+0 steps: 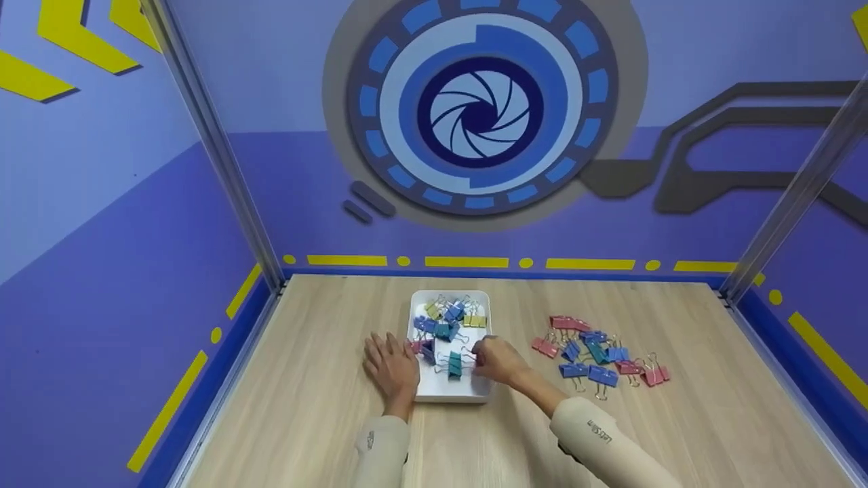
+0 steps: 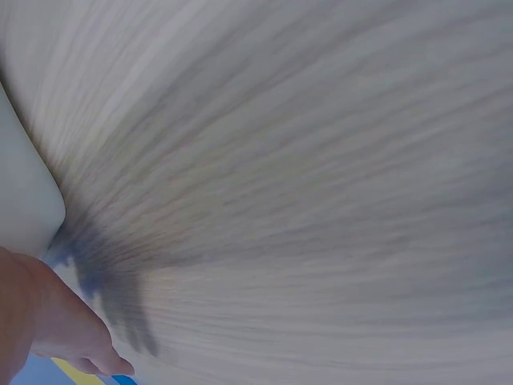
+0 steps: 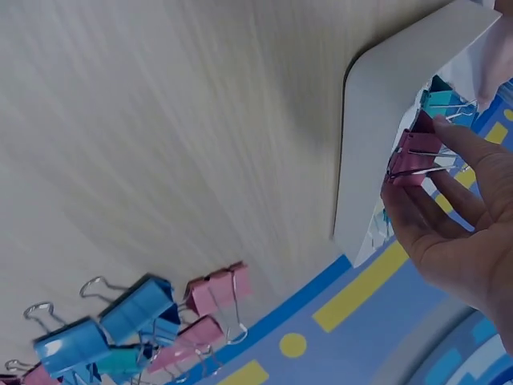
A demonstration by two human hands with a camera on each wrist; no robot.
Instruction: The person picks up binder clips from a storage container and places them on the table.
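Observation:
A white tray [image 1: 450,393] on the table holds several binder clips in yellow, blue, teal and pink. At the tray's right side my right hand [image 1: 500,360] pinches a pink binder clip [image 3: 417,152] between thumb and fingers, over the rim. A teal binder clip [image 1: 455,364] stands in the tray just left of those fingers. My left hand [image 1: 392,369] lies against the tray's left wall, its fingers extended. In the left wrist view only part of the left hand [image 2: 64,325] shows beside the tray's corner [image 2: 28,192].
To the right of the tray a loose pile of pink, blue and teal binder clips [image 1: 602,371] lies on the wooden table [image 1: 305,407]. Patterned blue-purple walls [image 1: 291,203] enclose the table at the back and both sides, with metal posts [image 1: 224,149] at the corners.

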